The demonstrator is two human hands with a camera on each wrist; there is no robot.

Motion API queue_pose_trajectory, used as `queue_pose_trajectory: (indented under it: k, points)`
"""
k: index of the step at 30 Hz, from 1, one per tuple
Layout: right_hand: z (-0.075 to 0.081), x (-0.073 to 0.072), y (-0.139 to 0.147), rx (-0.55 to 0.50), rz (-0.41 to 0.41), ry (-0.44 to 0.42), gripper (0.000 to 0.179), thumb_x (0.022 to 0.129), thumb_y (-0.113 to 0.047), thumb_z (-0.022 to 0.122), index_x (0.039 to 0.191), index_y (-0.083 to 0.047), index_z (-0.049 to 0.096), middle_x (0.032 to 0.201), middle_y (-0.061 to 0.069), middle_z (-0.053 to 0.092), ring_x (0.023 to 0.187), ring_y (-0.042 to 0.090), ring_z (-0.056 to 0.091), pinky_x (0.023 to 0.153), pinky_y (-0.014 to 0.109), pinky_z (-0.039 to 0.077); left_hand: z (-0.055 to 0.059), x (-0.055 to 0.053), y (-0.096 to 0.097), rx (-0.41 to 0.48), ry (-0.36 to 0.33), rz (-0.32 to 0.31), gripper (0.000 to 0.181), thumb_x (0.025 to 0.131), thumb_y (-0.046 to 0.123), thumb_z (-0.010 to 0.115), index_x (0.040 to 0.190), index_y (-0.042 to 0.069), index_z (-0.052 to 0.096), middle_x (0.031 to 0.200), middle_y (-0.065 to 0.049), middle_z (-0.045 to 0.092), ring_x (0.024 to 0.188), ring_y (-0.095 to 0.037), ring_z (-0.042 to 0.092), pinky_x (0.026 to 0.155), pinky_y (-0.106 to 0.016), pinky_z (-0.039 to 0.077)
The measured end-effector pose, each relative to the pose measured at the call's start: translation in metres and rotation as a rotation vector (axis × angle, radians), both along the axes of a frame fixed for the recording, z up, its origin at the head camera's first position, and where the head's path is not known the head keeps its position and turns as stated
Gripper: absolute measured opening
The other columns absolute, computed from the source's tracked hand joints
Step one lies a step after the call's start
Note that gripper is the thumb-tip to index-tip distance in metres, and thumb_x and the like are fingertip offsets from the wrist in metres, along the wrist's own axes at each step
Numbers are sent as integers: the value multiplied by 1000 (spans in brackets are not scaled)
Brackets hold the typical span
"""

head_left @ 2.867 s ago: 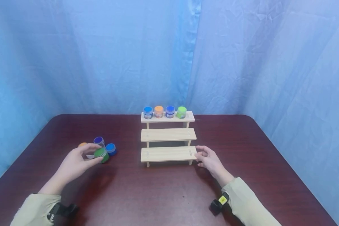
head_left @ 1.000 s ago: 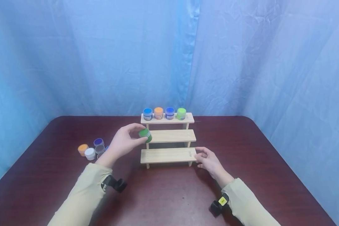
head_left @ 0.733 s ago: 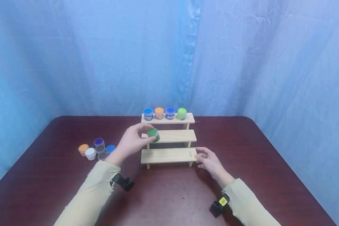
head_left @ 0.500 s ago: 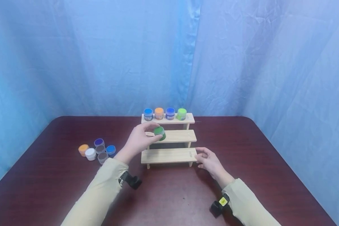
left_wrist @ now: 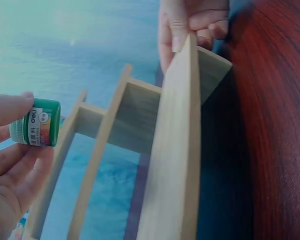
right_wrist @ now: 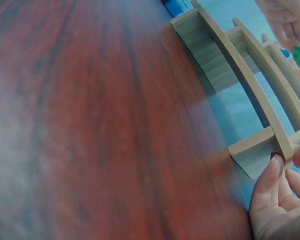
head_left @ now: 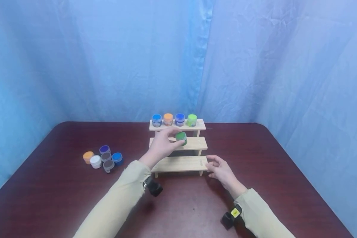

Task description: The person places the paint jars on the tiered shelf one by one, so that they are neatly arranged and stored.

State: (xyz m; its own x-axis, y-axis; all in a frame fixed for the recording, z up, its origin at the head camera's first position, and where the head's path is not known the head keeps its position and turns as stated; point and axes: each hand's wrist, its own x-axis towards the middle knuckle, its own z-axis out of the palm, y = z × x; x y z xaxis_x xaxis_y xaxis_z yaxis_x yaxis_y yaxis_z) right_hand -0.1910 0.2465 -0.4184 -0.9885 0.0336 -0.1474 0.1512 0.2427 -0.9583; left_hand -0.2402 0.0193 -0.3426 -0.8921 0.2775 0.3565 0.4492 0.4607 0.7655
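Note:
A small green paint jar point(head_left: 181, 138) is pinched between the thumb and fingers of my left hand point(head_left: 162, 145). It is held up in front of the middle step of a three-step wooden display stand point(head_left: 178, 163), right of that step's centre. In the left wrist view the jar's label point(left_wrist: 40, 126) shows, and the jar is apart from the wood. My right hand point(head_left: 223, 170) pinches the right end of the lowest step, seen also in the right wrist view with the thumb point(right_wrist: 270, 182) at the step's edge. My left hand and forearm hide the stand's lower left.
Along the top step stand a blue jar point(head_left: 156, 121), an orange jar point(head_left: 168, 120), a violet-blue jar point(head_left: 179, 120) and a light green jar point(head_left: 192, 120). Several more jars cluster at the left, including a white jar point(head_left: 96, 162). Blue curtains point(head_left: 131, 59) hang behind the dark red table point(head_left: 181, 211).
My left hand has carried the green jar rightwards from the cluster at the left to the middle step. My right hand has stayed at the lowest step's end.

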Motion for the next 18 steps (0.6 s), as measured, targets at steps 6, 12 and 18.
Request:
queue_pose_trajectory:
  k: [6, 12, 18]
  points:
    - [1, 1, -1, 11, -7, -5, 40, 91, -4, 51, 130, 0, 44, 90, 5, 61, 74, 11, 55, 60, 22, 50, -3, -5, 13, -46, 26, -39, 35, 79, 21, 73, 111, 8, 64, 110, -6, 67, 101, -21, 64, 89, -35, 51]
    - [1, 1, -2, 7, 5, -8, 39, 92, -4, 50, 130, 1, 44, 88, 3, 61, 74, 11, 55, 61, 22, 50, -2, -7, 22, -78, 30, -90, 32, 80, 20, 72, 109, 10, 63, 108, -4, 67, 104, -20, 63, 92, -35, 50]
    - [0, 0, 2, -6, 9, -4, 40, 91, -2, 49, 130, 2, 43, 85, 1, 60, 72, 10, 54, 59, 21, 49, 3, -9, 28, -107, -2, -120, 33, 81, 18, 72, 111, 8, 62, 107, -4, 67, 104, -19, 62, 91, -31, 50]
